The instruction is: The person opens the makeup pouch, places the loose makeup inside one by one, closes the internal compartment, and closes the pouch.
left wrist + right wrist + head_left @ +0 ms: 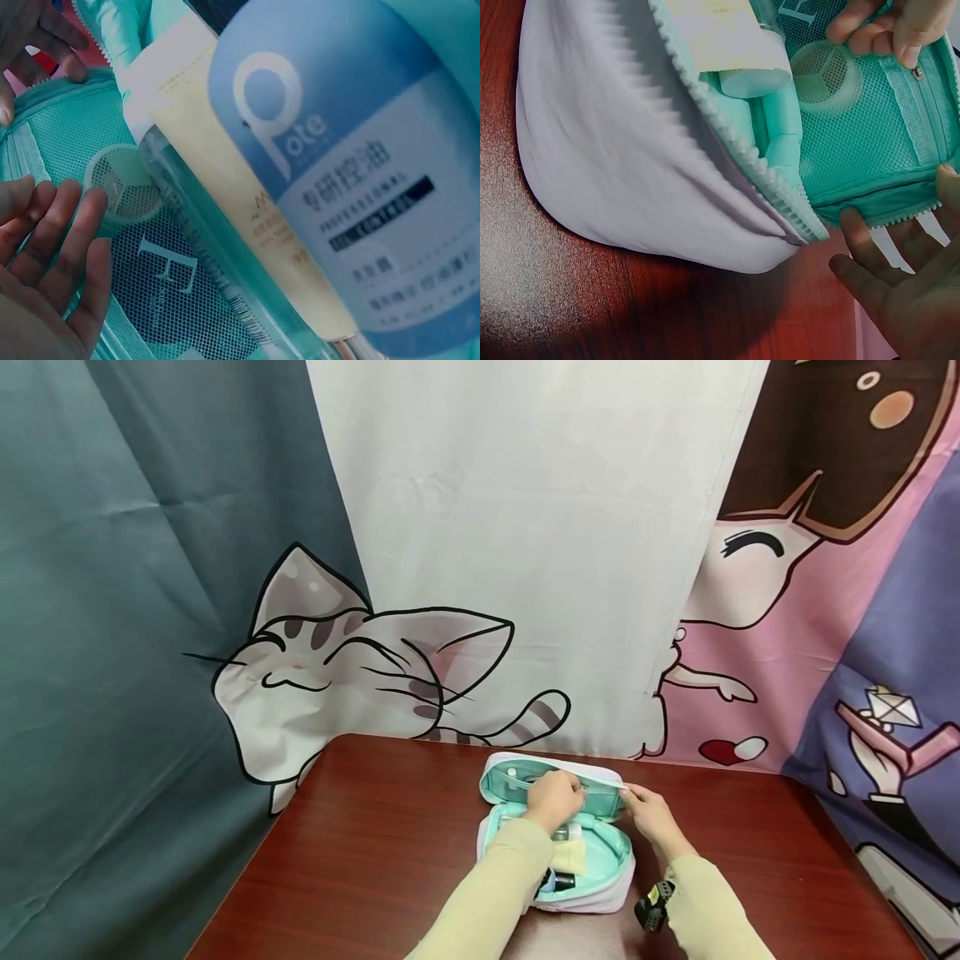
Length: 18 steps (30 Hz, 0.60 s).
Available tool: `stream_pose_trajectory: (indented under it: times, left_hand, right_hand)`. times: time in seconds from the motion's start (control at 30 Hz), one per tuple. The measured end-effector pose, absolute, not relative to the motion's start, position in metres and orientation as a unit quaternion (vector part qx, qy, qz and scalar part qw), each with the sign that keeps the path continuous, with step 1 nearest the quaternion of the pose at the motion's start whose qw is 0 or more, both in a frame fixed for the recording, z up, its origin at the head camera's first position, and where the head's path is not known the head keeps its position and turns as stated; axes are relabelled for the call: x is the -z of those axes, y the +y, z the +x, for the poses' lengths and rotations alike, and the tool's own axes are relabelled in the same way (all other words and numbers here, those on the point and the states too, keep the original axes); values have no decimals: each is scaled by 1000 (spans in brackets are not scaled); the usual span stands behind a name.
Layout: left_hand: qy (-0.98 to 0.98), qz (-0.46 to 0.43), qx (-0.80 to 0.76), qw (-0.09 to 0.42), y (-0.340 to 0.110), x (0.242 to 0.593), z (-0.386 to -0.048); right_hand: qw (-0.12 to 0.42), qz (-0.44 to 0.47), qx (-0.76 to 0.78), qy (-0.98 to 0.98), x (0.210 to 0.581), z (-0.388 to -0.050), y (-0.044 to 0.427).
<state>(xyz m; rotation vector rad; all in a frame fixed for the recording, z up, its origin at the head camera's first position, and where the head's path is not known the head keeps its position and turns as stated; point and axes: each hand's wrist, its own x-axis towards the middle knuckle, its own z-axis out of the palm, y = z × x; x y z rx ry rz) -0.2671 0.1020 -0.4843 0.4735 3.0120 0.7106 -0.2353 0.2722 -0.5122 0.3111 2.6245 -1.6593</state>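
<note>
A white toiletry bag (600, 903) with a mint-green lining lies unzipped on the table, its lid tilted up at the back. At the mesh pocket (870, 139) inside the lid, my left hand (553, 797) pinches the small zipper pull (918, 73); its fingertips partly cover it. My right hand (651, 814) grips the lid's right edge, thumb inside and fingers behind. Behind the mesh sit a round translucent item (124, 184) and a dark packet marked F (161, 281). In the bag's base lie a blue bottle (337, 172), a pale yellow tube (232, 187) and a clear bottle (214, 251).
The reddish-brown table (360, 852) extends on both sides of the bag. A cartoon-printed curtain (540, 527) hangs behind the table's far edge. A black device (655, 906) is worn at the right wrist.
</note>
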Motion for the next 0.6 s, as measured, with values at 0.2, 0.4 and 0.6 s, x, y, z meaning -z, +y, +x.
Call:
stream_pose_trajectory:
  times: [0.2,0.4,0.6]
  left_hand:
    - [960,151,-234,2,94,485,-266]
    - [956,161,-244,-13,83,486,-267]
    - [960,156,-231,-28,71,485,-270]
  right_hand:
    - [4,99,530,842,512,-236,269]
    - [4,102,528,843,511,-237,266]
    - [4,98,523,847,510,-236,264]
